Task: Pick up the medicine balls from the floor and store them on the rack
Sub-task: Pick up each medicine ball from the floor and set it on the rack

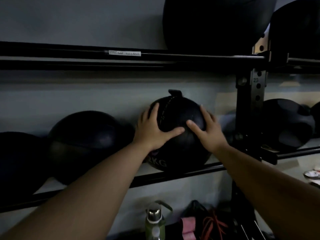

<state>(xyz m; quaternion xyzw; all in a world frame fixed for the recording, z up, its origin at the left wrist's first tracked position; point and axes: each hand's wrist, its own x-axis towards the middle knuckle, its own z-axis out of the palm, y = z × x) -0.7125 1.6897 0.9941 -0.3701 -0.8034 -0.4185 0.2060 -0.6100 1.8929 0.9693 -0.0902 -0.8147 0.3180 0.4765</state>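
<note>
Item: medicine ball (178, 111), on rack rail (173, 175), dead ahead of me; left hand (155, 130) and right hand (207, 129) splayed flat on its near face, equally close

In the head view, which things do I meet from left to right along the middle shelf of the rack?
Dark ball at the left edge → second dark ball → ball marked KG, between left hand and right hand → black upright post → ball beyond the post.

Black medicine ball (179, 111), centre frame, seated on the rack rail (173, 175).
Left hand (153, 130) and right hand (208, 129) splayed flat on its near face; second ball (84, 141) just beside, left; bottle (154, 220) bottom centre.
</note>
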